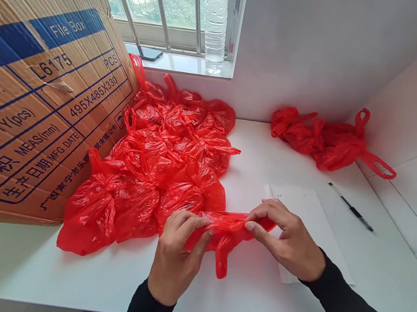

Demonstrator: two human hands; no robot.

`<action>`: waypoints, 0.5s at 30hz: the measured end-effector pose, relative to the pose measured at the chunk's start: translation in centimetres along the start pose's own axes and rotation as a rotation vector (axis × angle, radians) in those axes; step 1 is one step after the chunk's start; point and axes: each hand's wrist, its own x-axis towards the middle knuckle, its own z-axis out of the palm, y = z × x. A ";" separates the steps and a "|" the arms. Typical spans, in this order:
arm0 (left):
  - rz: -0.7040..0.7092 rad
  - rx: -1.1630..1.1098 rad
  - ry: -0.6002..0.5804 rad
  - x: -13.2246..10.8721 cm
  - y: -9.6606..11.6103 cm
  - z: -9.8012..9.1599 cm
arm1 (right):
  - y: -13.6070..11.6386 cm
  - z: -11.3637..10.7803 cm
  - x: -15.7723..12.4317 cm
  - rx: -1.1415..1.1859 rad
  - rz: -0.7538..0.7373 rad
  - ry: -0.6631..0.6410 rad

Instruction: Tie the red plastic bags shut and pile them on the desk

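Note:
Between my two hands a crumpled red plastic bag (228, 229) is stretched sideways above the front of the white table, one handle loop hanging down. My left hand (180, 253) pinches its left end between thumb and fingers. At the other end, my right hand (285, 235) grips the bag with thumb and fingertips, over a white sheet of paper (313, 212). Just beyond my left hand lie several tied red plastic bags (161, 169), packed close together; what they hold is hidden.
A large cardboard box (45, 95) leans at the left beside the tied bags. More red bags (322, 138) lie at the back right, near a black pen (350, 207). A clear plastic bottle (216, 23) and a phone (148, 54) are on the windowsill.

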 end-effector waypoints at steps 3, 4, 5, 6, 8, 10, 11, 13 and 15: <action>-0.079 0.015 0.164 -0.3 -0.8 -1.4 | 1.4 -1.1 -0.5 0.081 0.108 0.192; -0.099 0.017 0.195 -0.3 -0.9 -1.7 | 1.9 -1.4 -0.7 0.130 0.143 0.236; -0.104 0.016 0.199 -0.3 -0.8 -1.9 | 2.2 -1.6 -1.0 0.183 0.165 0.250; -0.096 0.015 0.176 -0.3 -0.5 -1.9 | 2.3 -1.7 -1.1 0.227 0.175 0.229; -0.035 0.022 0.089 0.1 0.3 -1.5 | 1.8 -1.4 -1.2 0.239 0.182 0.114; 0.027 0.017 0.004 0.5 1.2 -1.1 | 0.8 -1.1 -1.1 0.170 0.180 -0.023; 0.027 -0.006 -0.008 0.6 1.5 -1.0 | 0.4 -1.0 -1.1 0.131 0.174 -0.063; -0.069 -0.099 0.036 0.7 1.7 -1.3 | -0.1 -1.2 -1.2 0.128 0.156 -0.029; -0.241 -0.215 0.114 0.6 1.9 -2.0 | 0.0 -1.8 -1.4 0.218 0.145 0.117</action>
